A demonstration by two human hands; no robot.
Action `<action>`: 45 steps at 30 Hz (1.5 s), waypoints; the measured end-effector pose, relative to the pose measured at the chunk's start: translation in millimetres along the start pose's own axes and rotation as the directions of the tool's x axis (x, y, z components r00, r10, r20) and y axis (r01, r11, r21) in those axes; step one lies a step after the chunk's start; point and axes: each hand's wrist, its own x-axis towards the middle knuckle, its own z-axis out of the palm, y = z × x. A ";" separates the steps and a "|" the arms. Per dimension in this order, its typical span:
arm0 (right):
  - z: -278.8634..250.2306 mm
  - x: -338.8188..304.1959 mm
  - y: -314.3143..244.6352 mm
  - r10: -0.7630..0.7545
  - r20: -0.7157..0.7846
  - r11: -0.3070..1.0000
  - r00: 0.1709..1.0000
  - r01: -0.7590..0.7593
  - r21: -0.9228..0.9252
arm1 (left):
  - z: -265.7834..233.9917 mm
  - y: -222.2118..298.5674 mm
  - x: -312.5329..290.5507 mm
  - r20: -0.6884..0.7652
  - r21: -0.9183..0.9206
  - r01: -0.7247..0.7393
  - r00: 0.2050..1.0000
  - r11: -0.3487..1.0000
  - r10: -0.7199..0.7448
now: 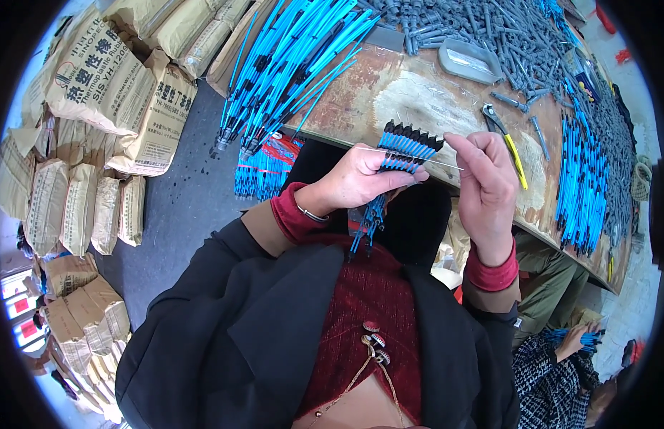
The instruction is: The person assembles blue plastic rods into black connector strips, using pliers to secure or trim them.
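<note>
My left hand point(350, 179) is closed around a bundle of thin blue tubes with black fittings point(403, 146), held in front of my chest over the table's near edge. The black ends line up in a row at the top, while loose blue ends hang below the hand. Across the bundle runs a thin pale strand point(443, 164), which reaches my right hand point(489, 175). That hand's fingers are curled, with a fingertip close to the row's right end. Whether the strand is a wire or a band, I cannot tell.
On the wooden table point(346, 100) lie yellow-handled pliers point(515, 154), a clear tray point(471, 62), a heap of grey fittings point(482, 28) and blue tube bundles point(582, 179). More tubes point(289, 64) stand at left. Paper sacks point(96, 86) fill the left side; another person's hand point(573, 342) shows at lower right.
</note>
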 end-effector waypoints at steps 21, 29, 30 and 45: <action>2.6 13.3 -3.5 -0.053 0.087 0.998 0.995 0.049 0.050 | -3.2 -2.4 -0.5 0.027 -0.008 0.007 1.000 1.000 -0.007; 2.2 22.3 -0.7 -0.074 0.157 0.991 0.985 0.055 0.126 | -7.6 -1.5 -1.6 0.069 -0.072 0.082 0.995 0.994 -0.077; 2.9 23.7 -2.6 -0.095 0.146 0.991 0.985 0.080 0.111 | -7.2 -1.9 -1.0 0.058 -0.068 0.047 0.997 0.997 -0.043; 6.6 25.0 2.1 -0.052 0.183 0.992 0.982 0.031 0.120 | -2.5 3.9 -1.0 0.045 -0.144 0.083 0.996 0.986 -0.077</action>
